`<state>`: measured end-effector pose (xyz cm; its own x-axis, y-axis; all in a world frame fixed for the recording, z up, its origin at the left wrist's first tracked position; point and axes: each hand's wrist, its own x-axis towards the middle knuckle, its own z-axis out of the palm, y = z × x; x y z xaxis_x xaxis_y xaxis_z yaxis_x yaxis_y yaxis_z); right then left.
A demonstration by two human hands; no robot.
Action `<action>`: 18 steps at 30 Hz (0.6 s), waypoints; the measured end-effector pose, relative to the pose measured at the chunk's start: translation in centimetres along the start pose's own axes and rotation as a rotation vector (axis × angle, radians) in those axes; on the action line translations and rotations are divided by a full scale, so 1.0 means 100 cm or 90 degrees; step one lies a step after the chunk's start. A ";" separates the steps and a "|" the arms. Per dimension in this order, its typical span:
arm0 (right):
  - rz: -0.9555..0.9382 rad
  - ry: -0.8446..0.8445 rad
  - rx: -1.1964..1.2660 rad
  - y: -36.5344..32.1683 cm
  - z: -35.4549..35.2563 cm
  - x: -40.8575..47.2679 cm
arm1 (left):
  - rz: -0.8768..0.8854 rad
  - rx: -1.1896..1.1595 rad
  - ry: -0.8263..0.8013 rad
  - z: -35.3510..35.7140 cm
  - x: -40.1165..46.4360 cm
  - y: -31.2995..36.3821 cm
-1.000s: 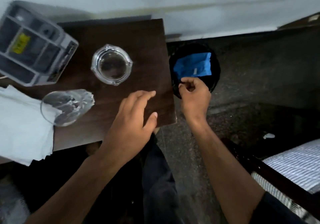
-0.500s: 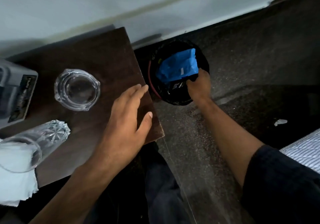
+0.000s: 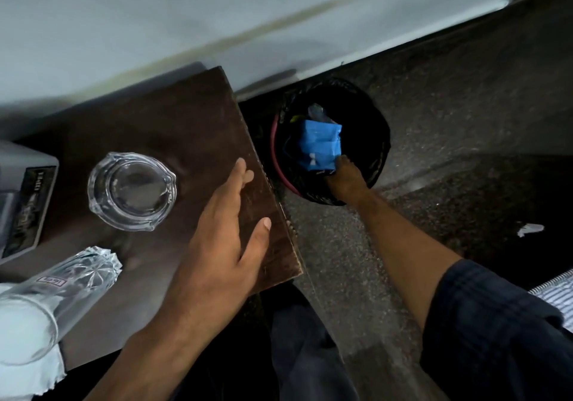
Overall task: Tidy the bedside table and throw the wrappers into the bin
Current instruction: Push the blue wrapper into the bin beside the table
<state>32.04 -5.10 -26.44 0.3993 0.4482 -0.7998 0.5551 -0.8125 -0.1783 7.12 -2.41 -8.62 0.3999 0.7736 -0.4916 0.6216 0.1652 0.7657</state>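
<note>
Wrapper (image 3: 321, 144) (blue) is seen inside the bin (image 3: 376, 140), on top of other trash; bin stands on the floor just beside the counter (image 3: 173, 127). Right hand (image 3: 347, 180) is reached into the bin, touching the wrapper's lower edge. Its fingers are hidden below the wrapper, so whether the wrapper is gripped or already let go cannot be told.

Left hand (image 3: 223, 230) is laid flat near the counter's right edge, fingers straight and relaxed, nothing held.

Status, as judged:
- Wrapper disposal: essentially done for this one. No other wrapper is seen on the counter.
- A small white scrap (image 3: 530, 229) is noted on the floor, well apart from the bin; what it is cannot be told.
- Tidying: not done. A glass (image 3: 62, 295) lies on its side at the counter's near-left, mouth over a white cloth (image 3: 34, 376). An ashtray (image 3: 131, 191) sits mid-counter. A grey box (image 3: 21, 202) is cut off at the left edge.

Left to do: right hand to be withdrawn, glass to be stood up, cloth to be folded or squared, remaining items to be arranged. Risk: the glass is round and on its side, so rolling is likely if nudged.
</note>
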 end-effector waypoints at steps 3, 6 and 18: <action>0.014 0.046 -0.012 -0.004 -0.005 -0.001 | -0.010 0.002 -0.011 -0.001 -0.003 0.002; 0.020 0.127 0.004 -0.009 -0.020 -0.009 | -0.020 -0.002 -0.015 -0.005 -0.007 0.006; -0.249 0.291 0.223 -0.134 -0.040 -0.114 | -0.062 -0.030 0.041 -0.041 -0.062 -0.019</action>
<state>22.99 2.18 -12.66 0.5282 0.7817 -0.3317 0.4826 -0.5978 -0.6401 0.69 -5.00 -5.36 0.2931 0.7901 -0.5383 0.6222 0.2698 0.7349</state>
